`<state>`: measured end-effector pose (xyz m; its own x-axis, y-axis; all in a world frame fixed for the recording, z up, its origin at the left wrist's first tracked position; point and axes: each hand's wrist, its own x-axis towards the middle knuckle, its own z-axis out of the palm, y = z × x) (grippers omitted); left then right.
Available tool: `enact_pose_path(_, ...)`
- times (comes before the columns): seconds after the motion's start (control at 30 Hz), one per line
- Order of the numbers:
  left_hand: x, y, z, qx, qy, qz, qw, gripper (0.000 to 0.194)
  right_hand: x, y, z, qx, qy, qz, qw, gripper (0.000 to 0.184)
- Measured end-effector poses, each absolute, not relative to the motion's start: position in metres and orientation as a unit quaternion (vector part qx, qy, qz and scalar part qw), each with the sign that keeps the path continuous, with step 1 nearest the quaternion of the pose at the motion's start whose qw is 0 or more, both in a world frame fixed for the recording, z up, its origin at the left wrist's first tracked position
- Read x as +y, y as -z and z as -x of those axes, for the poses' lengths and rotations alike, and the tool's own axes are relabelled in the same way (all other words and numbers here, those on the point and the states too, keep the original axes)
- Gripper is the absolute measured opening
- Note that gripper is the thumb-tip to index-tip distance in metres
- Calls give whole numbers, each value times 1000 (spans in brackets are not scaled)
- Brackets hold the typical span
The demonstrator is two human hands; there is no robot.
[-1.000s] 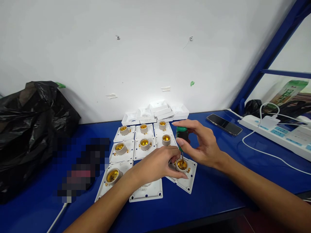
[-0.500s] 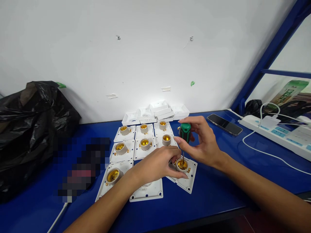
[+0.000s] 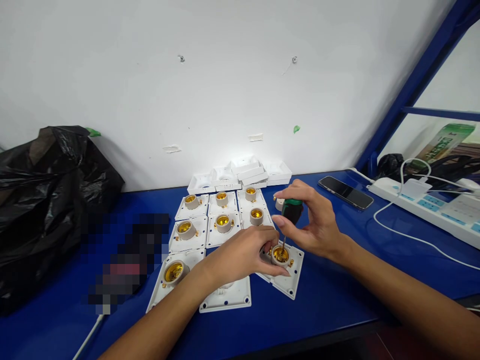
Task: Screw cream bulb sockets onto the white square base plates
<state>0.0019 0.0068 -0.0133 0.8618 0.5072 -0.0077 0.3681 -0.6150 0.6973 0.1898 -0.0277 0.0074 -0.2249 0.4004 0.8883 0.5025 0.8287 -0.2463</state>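
My right hand (image 3: 309,215) grips a screwdriver (image 3: 292,212) by its green and black handle, fingers wrapped round it. The shaft points down into the brass-lined bulb socket (image 3: 280,255) on a white square plate (image 3: 291,282); the tip's exact contact is hidden inside. Thumb and fingers of my left hand (image 3: 255,250) close round the left side of that same socket and hold it against the plate. Several more plates with sockets, such as this lamp socket (image 3: 223,223), lie in rows to the left. One white plate (image 3: 227,302) under my left forearm is partly covered.
White square covers (image 3: 243,172) are piled against the wall. Behind my right hand sits a loose socket (image 3: 279,204). A phone (image 3: 345,192) and a power strip (image 3: 431,205) with white cables lie right. Left are a black plastic bag (image 3: 56,200) and a blurred-out object (image 3: 129,265).
The screwdriver's handle has tilted to the right and my right-hand fingers have shifted round it, uncovering the loose socket behind. My left hand stays in place.
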Motion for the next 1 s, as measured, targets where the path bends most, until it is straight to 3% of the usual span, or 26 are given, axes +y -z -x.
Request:
enact_pose_path(0.53,7,14,-2,226,-109,-901,355,53,-28,-12,-191,-738,80,318,590,17)
enact_pose_path(0.67,8,13,-2,233,-104,-899,355,52,-26,-11,-193,-747,67,270,603,11)
enact_pose_path(0.9,8,15,-2,235,-99,-901,351,49,-25,-8,-193,-736,80,295,605,24)
enact_pose_path(1.0,8,14,-2,235,-100,-901,350,48,-25,-9,-193,-752,80,281,591,21)
